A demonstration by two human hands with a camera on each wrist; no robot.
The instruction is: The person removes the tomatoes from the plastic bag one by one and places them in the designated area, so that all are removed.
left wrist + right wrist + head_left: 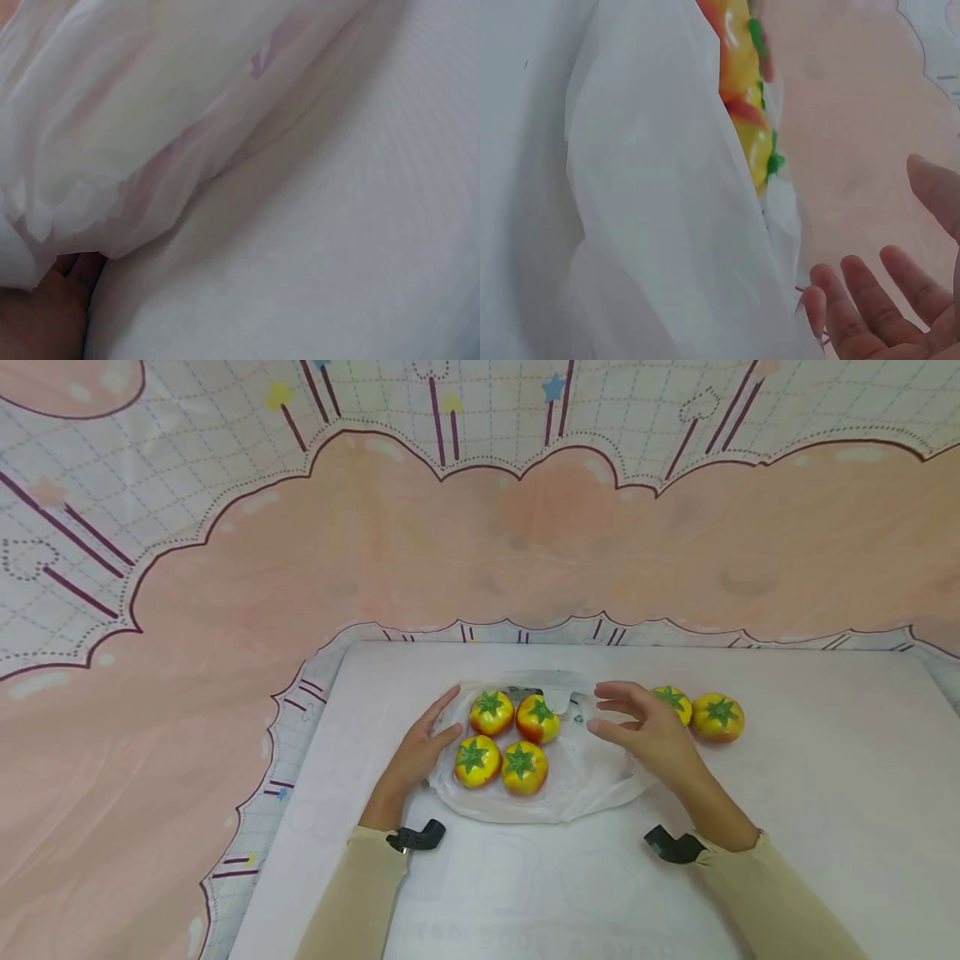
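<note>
A white plastic bag lies spread on the table, with several glossy yellow-and-red tomato-like fruits with green star-shaped tops on its left part. My left hand is at the bag's left edge, fingers extended and thumb apart, beside the fruits. In the left wrist view, folds of the bag partly hide that hand. Over the bag's right side is my right hand, its fingers spread and slightly bent with nothing between them. The right wrist view shows this hand apart from the raised bag edge.
Two more such fruits, one partly behind the right hand and one beside it, sit on the white table. A patterned pink-and-white cloth hangs behind the table and down its left side.
</note>
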